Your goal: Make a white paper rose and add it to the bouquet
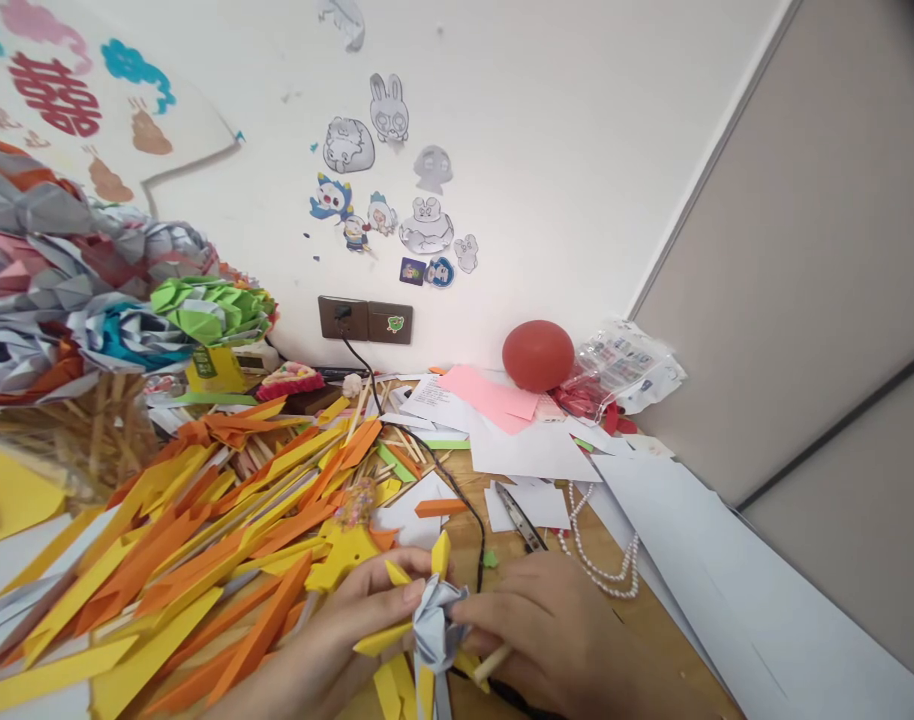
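Observation:
Low in the middle of the head view is a folded paper flower [436, 622], its centre pale grey with yellow pointed petals and strips sticking out around it. My left hand [378, 600] is closed on it from the left, thumb pressed against the grey folds. From the right, my right hand [543, 625] is closed, its fingertips touching the grey folds. A short wooden stick [493, 663] pokes out from under its fingers. Beside my left hand lies a yellow plastic tool [344, 555]. Part of the flower's right side is hidden by my fingers.
Orange and yellow paper strips [194, 540] cover the left of the table. Finished paper flowers [104, 300] stand behind them. A black cable [464, 490] crosses the middle. A box cutter [521, 515], a bead string [599, 575], white sheets [727, 560] and a red balloon [538, 355] lie rightward.

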The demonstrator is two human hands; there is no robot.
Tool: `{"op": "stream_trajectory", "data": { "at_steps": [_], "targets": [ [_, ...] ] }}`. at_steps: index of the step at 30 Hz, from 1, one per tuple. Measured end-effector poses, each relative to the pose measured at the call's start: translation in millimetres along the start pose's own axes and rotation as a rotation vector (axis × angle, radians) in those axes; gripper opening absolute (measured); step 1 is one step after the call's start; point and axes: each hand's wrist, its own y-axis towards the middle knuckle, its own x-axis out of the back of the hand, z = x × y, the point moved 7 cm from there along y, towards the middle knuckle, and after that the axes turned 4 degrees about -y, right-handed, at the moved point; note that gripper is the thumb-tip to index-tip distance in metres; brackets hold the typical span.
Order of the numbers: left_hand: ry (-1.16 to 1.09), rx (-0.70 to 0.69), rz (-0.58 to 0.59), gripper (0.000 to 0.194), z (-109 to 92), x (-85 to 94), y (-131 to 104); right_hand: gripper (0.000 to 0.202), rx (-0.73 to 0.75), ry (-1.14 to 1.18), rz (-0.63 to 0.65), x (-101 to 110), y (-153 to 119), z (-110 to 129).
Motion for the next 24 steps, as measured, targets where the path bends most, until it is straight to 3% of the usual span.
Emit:
{"op": "stream_trajectory", "data": {
  "at_steps": [5, 10, 14, 20, 24],
  "targets": [
    [-0.028, -0.004, 0.004, 0.019, 2, 0.4, 1, 0.02, -0.03, -0.036, -0.044, 2, -2, -2],
    [-0.038, -0.033, -0.022, 0.015, -5, -3.0, -2, 0.022, -0.097, -0.056, 0.012, -3, -3, -7],
    [-0.043, -0.082, -0.005, 0.015, -12, -10.2, -7, 0.021, -0.05, -0.052, -0.044, -5, -6, -8],
    [-0.125, -0.109, -0.025, 0.025, -10, -1.5, -2, 0.049, -0.145, -0.192, -0.135, -10, -10, -17],
    [-0.14, -0.112, -0.017, 0.024, -5, 0.2, 0, 0.039, -0.14, -0.187, -0.118, -13, -8, -16]
  ]
}}
